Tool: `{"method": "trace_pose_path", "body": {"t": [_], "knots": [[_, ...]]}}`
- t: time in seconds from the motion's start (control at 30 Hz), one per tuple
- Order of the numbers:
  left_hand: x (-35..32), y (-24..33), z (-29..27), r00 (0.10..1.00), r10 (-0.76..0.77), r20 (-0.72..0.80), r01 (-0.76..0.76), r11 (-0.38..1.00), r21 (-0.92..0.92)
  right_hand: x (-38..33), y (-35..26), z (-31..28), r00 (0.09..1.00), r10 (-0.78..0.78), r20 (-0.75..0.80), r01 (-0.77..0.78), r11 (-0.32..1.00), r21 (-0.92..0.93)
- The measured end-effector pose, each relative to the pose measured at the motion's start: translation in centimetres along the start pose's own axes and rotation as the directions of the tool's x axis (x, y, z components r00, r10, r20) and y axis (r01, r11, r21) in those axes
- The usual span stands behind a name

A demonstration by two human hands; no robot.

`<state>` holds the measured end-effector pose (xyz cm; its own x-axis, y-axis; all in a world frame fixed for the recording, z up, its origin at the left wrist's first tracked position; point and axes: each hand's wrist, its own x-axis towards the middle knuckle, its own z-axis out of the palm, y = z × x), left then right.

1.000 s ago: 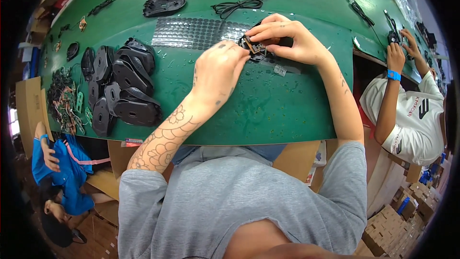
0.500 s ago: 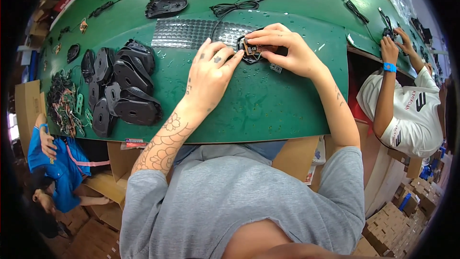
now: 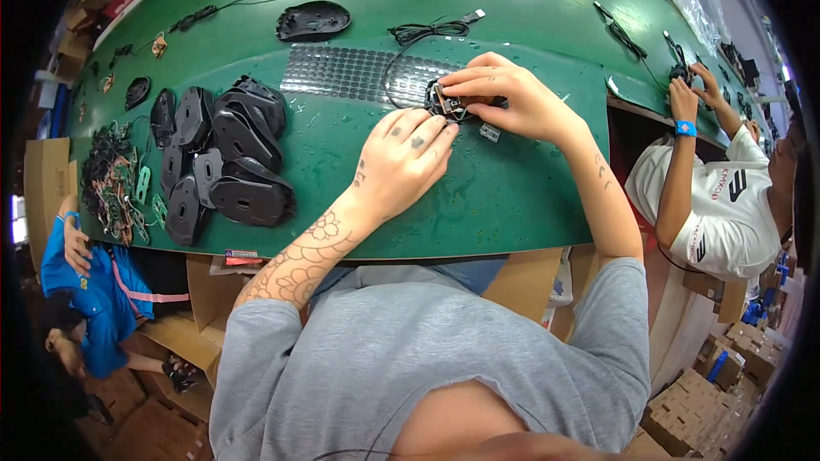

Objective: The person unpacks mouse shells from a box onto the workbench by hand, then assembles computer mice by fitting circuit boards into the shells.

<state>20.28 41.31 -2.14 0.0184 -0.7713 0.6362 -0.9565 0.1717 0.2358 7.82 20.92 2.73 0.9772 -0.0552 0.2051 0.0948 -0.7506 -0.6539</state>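
Observation:
An opened computer mouse (image 3: 444, 101) lies on the green table in front of me, its black base holding a small circuit board. My left hand (image 3: 403, 158) has its fingers curled together against the mouse's near edge; the thumb is hidden beneath. From the right, my right hand (image 3: 525, 104) closes on the mouse, fingertips over the board and thumb along the side. The mouse's black cable (image 3: 430, 32) runs up to a bundled coil with a plug. Just below the right hand rests a small clear part (image 3: 489, 132).
Black mouse shells (image 3: 243, 132) are heaped at the left, beside a tangle of wires and boards (image 3: 115, 183). A sheet of dark round pads (image 3: 350, 72) lies beyond my left hand. Another shell (image 3: 313, 20) sits farther back. Co-workers are at the left and right (image 3: 713, 196).
My left hand has drawn back toward me, from the mouse's left side to its near edge. The right hand stays on the mouse. The whole view has shifted slightly.

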Motion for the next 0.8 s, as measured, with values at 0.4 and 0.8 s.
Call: {"method": "trace_pose_path", "body": {"t": [0.4, 0.8], "knots": [[0.8, -0.2, 0.8, 0.998, -0.060, 0.036, 0.060, 0.998, 0.014, 0.6, 1.9, -0.3, 0.991, -0.133, -0.009, 0.132, 0.991, -0.023], [1.0, -0.9, 1.1, 0.999, -0.037, 0.008, 0.037, 0.999, 0.009, 0.8, 2.7, -0.2, 0.981, -0.186, -0.049, 0.185, 0.982, -0.025]]}}
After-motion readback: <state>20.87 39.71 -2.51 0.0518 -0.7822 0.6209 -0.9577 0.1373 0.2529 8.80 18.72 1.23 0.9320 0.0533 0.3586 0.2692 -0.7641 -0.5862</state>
